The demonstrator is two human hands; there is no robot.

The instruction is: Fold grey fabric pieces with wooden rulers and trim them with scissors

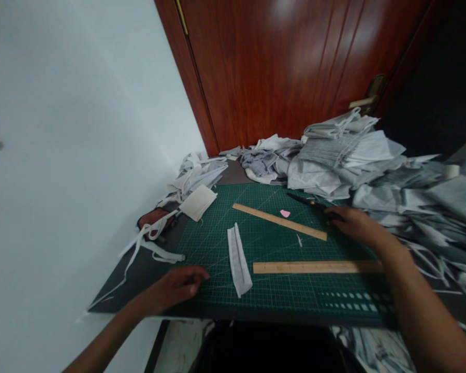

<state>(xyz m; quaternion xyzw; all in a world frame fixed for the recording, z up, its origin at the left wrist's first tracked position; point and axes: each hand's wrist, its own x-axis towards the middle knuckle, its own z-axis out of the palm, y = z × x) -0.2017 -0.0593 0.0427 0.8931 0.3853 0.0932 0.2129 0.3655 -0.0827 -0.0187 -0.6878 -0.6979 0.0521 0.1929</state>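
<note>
Black scissors (pixel 311 202) lie at the right of the green cutting mat (pixel 213 248), blades pointing left. My right hand (pixel 347 224) is closed on their handles, which it partly covers. My left hand (pixel 180 285) is at the mat's lower left edge, fingers loosely bent and thumb apart, holding nothing. To its right, a folded strip of pale grey fabric (pixel 238 264) lies lengthwise on the mat. One wooden ruler (pixel 281 221) lies slanted beyond the strip, and a second wooden ruler (pixel 314 267) lies level beside it. A small pink piece (pixel 285 213) sits near the slanted ruler.
Large heaps of grey and white fabric (pixel 334 155) line the back and right side. More white fabric (pixel 196 176) and loose straps (pixel 161 254) lie at the left, near a reddish-brown item (pixel 154 218). A white wall (pixel 101 129) and wooden door (pixel 264 72) border the table.
</note>
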